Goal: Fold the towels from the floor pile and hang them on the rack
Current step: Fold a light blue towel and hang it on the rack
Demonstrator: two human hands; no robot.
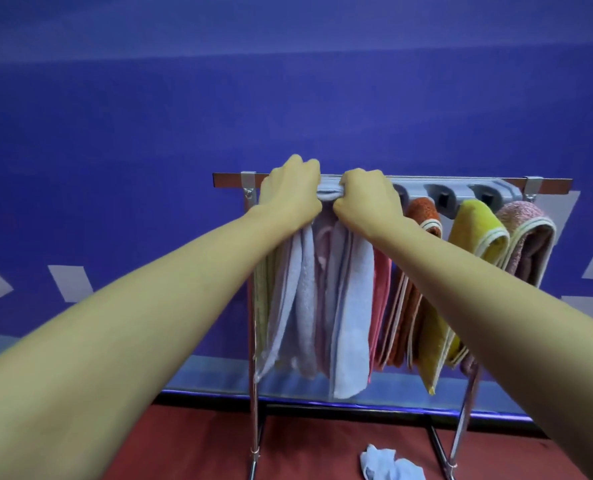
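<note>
A metal towel rack (551, 186) stands against the blue wall. Several folded towels hang from it: pale yellow, light blue (352, 313), pink, orange (423, 211), mustard yellow (475, 226) and mauve (527, 230). My left hand (290, 190) and my right hand (366, 199) sit side by side at the top of the rack, fingers curled over the light blue towel where it drapes across the bar. A crumpled light blue towel (388, 465) lies on the red floor below the rack.
The rack's chrome legs (253, 427) and lower crossbar stand on red carpet (191, 441). A blue wall (288, 98) with pale shapes runs right behind the rack. A grey block with dark holes (461, 194) sits along the top bar on the right.
</note>
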